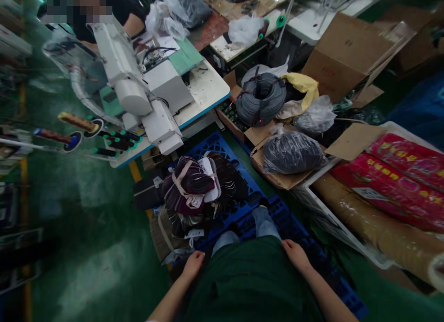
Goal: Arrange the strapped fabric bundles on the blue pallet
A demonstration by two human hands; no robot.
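Observation:
My left hand [193,263] hangs by the left edge of my dark green garment [249,280], fingers curled in and no object visible in it. On the other side, my right hand [295,253] is also curled, its fingertips close to the garment's edge; nothing shows in it. Ahead of my feet, striped dark fabric bundles [187,178] tied with pale bands are piled on a blue pallet [217,148]. A brownish-grey bundle [166,234] at the pile's near left lies closest to my left hand. The undersides of both hands are hidden.
A sewing machine [121,67] stands on a white table [208,90], with a person behind it. To the right are a grey coil [260,97], a plastic-wrapped dark bundle [291,153] in a carton, and a white bin [340,220] holding red packages [391,183] and a brown roll [374,229].

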